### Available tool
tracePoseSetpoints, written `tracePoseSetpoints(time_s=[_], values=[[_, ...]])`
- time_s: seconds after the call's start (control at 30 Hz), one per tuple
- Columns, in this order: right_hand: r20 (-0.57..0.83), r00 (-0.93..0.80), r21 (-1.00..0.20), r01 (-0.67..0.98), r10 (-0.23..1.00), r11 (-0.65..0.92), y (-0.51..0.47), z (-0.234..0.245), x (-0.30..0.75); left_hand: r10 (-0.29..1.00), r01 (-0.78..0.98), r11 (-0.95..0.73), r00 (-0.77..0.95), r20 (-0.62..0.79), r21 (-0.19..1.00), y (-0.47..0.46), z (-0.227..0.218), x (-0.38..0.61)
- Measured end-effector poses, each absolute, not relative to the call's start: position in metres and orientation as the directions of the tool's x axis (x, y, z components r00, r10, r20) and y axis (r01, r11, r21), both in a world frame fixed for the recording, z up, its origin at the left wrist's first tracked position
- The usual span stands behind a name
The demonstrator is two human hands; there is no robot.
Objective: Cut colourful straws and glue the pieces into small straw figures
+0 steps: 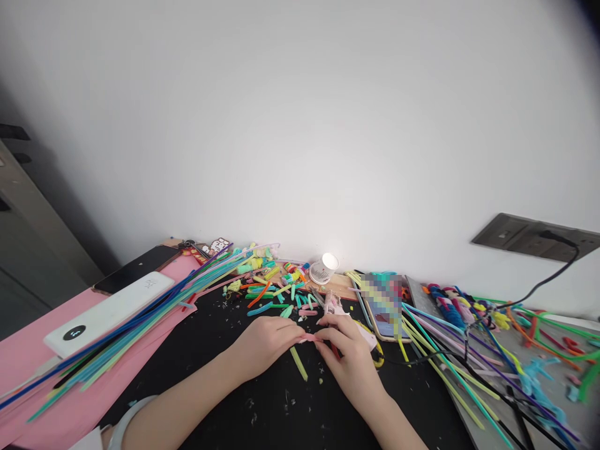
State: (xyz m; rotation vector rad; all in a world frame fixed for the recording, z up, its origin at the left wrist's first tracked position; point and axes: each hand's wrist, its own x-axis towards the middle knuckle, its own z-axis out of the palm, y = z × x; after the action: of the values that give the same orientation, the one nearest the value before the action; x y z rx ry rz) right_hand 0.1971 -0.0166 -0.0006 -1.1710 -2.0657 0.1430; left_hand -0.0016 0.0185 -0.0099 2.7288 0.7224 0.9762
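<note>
A short pink pipe cleaner piece is stretched between my two hands, above the black mat. My left hand pinches its left end between thumb and fingers. At the other end, the fingertips of my right hand are closed on it. Just below the left fingertips lies a yellow-green pipe cleaner piece. Cut pieces in green, orange and pink are scattered beyond my hands. A pale pink object is partly hidden behind my right hand.
A paper cup stands by the wall. Right of it lies a phone with a lit screen. Long pipe cleaners and a white power bank occupy the left. More stems and a black cable are at right.
</note>
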Motion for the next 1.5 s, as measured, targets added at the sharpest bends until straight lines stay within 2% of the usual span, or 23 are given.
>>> tracePoseSetpoints(time_s=[0.3,0.83,1.5], values=[[0.581,-0.304,-0.407,0.695,0.755,0.593,-0.0167,0.0026,0.1958,0.497,0.394,-0.868,0.667,0.556,0.302,0.0174,-0.0098,-0.0016],[0.534,-0.303,-0.445,0.694,0.789,0.567,-0.0179,0.0016,0.1960,0.562,0.406,-0.826,0.651,0.510,0.392,0.0164,-0.0121,-0.0015],[0.508,-0.311,-0.466,0.685,0.803,0.560,-0.0174,-0.0009,0.1968,0.573,0.411,-0.817,0.656,0.491,0.404,0.0163,-0.0134,-0.0018]])
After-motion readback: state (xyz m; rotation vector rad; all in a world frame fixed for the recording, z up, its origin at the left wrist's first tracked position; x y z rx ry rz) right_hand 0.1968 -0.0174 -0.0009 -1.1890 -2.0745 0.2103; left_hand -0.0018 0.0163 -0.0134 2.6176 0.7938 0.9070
